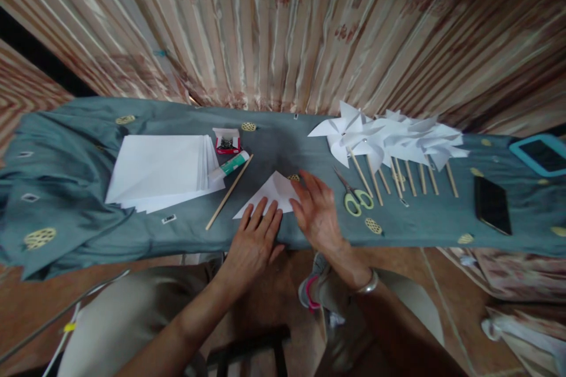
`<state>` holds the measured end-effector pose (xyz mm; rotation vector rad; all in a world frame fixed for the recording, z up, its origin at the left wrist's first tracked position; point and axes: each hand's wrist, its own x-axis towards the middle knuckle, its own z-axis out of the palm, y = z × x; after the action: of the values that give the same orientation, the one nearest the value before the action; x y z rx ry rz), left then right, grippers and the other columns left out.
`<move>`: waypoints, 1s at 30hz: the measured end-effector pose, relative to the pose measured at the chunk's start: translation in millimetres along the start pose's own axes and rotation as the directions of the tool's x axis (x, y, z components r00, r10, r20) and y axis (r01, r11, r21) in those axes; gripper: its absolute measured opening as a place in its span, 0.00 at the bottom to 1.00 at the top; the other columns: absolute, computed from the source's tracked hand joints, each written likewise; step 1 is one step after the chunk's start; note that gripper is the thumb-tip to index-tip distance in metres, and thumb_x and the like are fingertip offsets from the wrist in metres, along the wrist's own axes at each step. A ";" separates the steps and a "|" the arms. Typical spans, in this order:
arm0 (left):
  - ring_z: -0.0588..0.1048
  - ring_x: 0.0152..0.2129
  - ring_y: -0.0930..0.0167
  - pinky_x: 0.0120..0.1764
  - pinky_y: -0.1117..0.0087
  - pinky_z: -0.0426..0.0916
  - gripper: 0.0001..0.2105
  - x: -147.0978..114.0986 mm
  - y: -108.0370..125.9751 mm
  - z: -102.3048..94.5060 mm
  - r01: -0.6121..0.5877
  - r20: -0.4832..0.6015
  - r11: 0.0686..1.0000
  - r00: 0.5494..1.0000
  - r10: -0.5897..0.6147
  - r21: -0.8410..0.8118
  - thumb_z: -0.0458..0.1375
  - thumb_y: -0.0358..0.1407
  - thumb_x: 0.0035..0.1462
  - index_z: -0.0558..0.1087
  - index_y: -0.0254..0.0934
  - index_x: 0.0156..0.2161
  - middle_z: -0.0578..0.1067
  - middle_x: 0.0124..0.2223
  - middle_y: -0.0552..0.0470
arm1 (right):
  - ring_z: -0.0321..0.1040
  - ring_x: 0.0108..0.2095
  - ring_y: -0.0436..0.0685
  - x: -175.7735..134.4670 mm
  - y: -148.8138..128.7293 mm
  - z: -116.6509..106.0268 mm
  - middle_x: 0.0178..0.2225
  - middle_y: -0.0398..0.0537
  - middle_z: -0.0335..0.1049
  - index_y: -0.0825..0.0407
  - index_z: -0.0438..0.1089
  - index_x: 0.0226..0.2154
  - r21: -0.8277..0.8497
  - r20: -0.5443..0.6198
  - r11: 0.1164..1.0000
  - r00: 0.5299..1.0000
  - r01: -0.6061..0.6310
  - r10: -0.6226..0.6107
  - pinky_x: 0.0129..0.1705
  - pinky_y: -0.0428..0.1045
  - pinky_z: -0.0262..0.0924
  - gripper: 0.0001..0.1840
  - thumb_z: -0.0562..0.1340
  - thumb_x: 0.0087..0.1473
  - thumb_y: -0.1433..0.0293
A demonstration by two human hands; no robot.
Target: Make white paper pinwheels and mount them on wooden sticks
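Note:
A sheet of white paper (275,189), folded into a triangle, lies on the cloth-covered table in front of me. My left hand (256,235) rests on its near edge with the fingers stretched out flat. At the paper's right corner is my right hand (319,212), fingers spread and touching or just over the paper; its fingertips hide that corner. To the left of the paper lies a wooden stick (229,193), slanted, beside a glue stick (229,166) with a green label. Scissors (354,195) with green handles lie right of my right hand.
A stack of white paper (159,168) lies left, near an opened red box of small dark pins (227,141). Several paper pinwheels (349,129) on sticks line the back right. A dark phone (492,205) and a blue-framed device (540,154) sit far right. A curtain (274,29) hangs behind.

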<state>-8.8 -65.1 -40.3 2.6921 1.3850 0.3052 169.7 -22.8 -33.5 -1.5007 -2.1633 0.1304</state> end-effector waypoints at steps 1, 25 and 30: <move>0.56 0.63 0.50 0.61 0.46 0.55 0.28 0.2 0.3 0.0 0.000 0.000 1.000 1.000 0.000 0.001 0.56 0.39 0.59 0.61 0.29 0.62 0.61 0.65 0.37 | 0.54 0.62 0.66 -2.2 -3.3 1.7 0.62 0.59 0.57 0.53 0.63 0.57 0.004 0.017 1.000 1.000 0.009 -0.010 0.61 0.64 0.50 0.21 0.52 0.63 0.66; 0.57 0.63 0.48 0.61 0.44 0.54 0.27 1.3 6.2 0.5 0.026 -0.052 1.000 0.998 -0.027 -0.011 0.58 0.39 0.58 0.63 0.34 0.61 0.63 0.64 0.37 | 0.75 0.37 0.62 -13.7 37.8 -29.4 0.39 0.56 0.78 0.55 0.73 0.46 0.065 0.050 0.937 0.938 -0.344 0.342 0.44 0.56 0.68 0.19 0.58 0.57 0.60; 0.59 0.62 0.50 0.60 0.45 0.55 0.25 3.6 7.2 -1.3 0.051 -0.039 0.999 0.998 -0.051 -0.008 0.58 0.40 0.58 0.65 0.35 0.60 0.65 0.62 0.38 | 0.75 0.30 0.56 3.2 48.9 -38.3 0.28 0.44 0.78 0.50 0.76 0.39 0.171 0.278 0.846 0.849 -0.504 0.450 0.35 0.48 0.66 0.15 0.64 0.51 0.60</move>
<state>-1.3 -66.4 -37.3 2.6541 1.4579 0.3600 227.8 -8.6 -16.3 -1.9244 -1.7957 0.7434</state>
